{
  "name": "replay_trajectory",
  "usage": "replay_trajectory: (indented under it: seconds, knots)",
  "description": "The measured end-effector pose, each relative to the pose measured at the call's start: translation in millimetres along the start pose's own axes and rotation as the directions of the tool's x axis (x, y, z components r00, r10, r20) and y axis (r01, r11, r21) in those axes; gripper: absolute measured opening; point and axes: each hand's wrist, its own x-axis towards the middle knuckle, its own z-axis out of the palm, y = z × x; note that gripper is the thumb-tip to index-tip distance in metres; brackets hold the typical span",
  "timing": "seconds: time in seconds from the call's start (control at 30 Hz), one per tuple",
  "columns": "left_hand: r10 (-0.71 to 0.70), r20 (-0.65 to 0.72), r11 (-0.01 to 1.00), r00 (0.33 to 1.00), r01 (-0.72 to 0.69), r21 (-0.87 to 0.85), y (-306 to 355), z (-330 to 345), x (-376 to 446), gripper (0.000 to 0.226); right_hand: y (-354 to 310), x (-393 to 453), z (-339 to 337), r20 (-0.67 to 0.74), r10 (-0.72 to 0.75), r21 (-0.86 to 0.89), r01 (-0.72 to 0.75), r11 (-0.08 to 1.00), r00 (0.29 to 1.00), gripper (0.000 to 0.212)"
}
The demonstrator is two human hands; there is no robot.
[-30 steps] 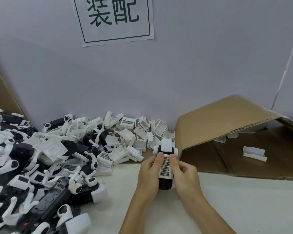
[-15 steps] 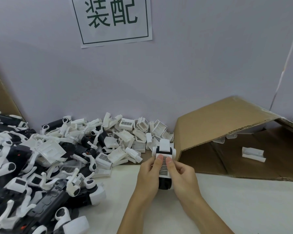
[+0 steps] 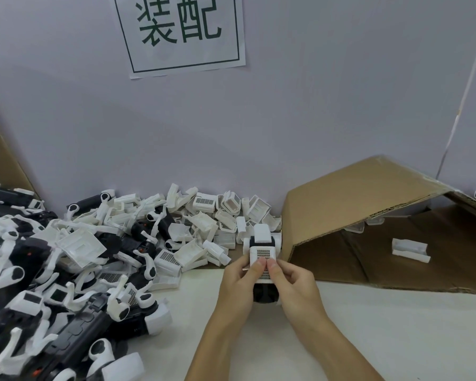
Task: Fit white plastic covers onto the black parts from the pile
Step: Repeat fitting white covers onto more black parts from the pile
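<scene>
Head view. Pale lilac wall (image 3: 313, 119) behind, with a white paper sign (image 3: 182, 34) bearing two dark green characters; off-white tabletop (image 3: 396, 339) below.

Centre, just above the tabletop: left hand (image 3: 238, 284) and right hand (image 3: 294, 287) together, both clasped round one black part (image 3: 265, 294). White plastic cover (image 3: 263, 253) seated on top of that part, mesh panel facing up. Both thumbs pressed side by side on the mesh panel, tips touching or nearly so; remaining fingers curled under the part's sides. Only the near, lower end of the black part showing between the palms; rest hidden by cover and hands. A white tab and two rounded white lugs poking out beyond the thumbs, at the far end of the held piece.

Left of the grip and spreading to the frame's edge: pile (image 3: 66, 270) of black parts tangled with white clips and arms. Just beyond the grip, against the wall: heap of loose white covers (image 3: 217, 215), several with mesh panels showing.

Right of the grip: cardboard box (image 3: 355, 202) lying open on its side, its flap edge close beside the held piece. Inside it, well apart from the hands, a single white piece (image 3: 410, 250) on the box floor.
</scene>
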Motion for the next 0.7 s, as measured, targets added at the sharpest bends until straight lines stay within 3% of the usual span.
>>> replay_trajectory:
  seconds: [0.17,0.27,0.37,0.53,0.7]
  knots:
    - [-0.016,-0.002,1.0,1.0,0.016,-0.013,-0.6,1.0,0.8,0.023,2.9,2.4,1.5,-0.06,0.023,0.016,-0.022,1.0,0.998,0.023]
    - [-0.072,0.088,0.991,0.994,0.081,-0.108,0.2,-4.7,1.4,0.02,1.6,3.1,-2.1,0.011,0.062,0.114,-0.063,0.992,0.998,0.026]
    - [-0.005,0.164,0.996,0.986,0.02,-0.091,-1.7,-11.4,0.5,0.036,-0.8,2.1,-7.2,0.072,0.042,0.12,-0.051,0.991,0.997,0.024]
    - [0.056,0.2,0.998,0.978,-0.05,-0.035,-2.1,-9.1,-2.7,0.038,0.2,1.7,-11.5,0.027,0.06,0.096,-0.063,0.993,0.998,0.026]
    - [0.014,0.181,0.994,0.983,0.005,-0.105,-1.6,-4.6,0.1,0.045,1.1,4.0,-7.4,0.016,0.072,0.227,-0.074,0.971,0.997,0.025]
